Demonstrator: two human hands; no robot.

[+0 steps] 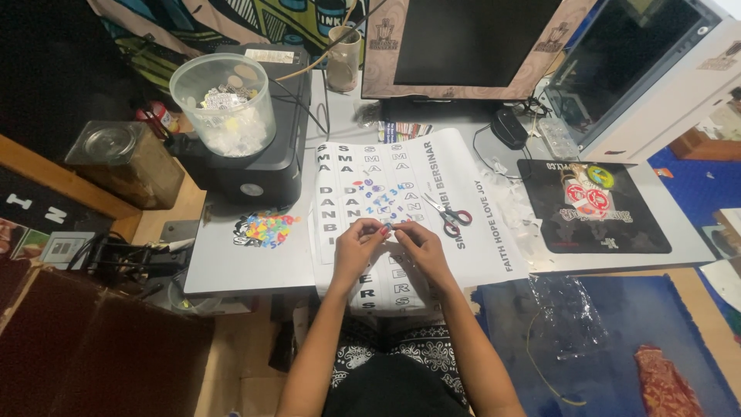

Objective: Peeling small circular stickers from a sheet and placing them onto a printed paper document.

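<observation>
My left hand (356,249) and my right hand (419,245) meet over a large white printed sheet (478,205) on the desk. The fingertips of both pinch one small piece, too tiny to tell apart, right above the sheet. Several small blue and purple letter cutouts (384,199) lie scattered on the sheet just beyond my fingers. Scissors with red and black handles (450,215) rest on the sheet, right of my right hand.
A heap of colourful letters (266,229) lies at the left on the desk (231,266). A clear tub of scraps (224,104) stands on a black printer (258,174). A monitor (471,42), a cup (343,58) and a black mat (598,208) with stickers surround the sheet.
</observation>
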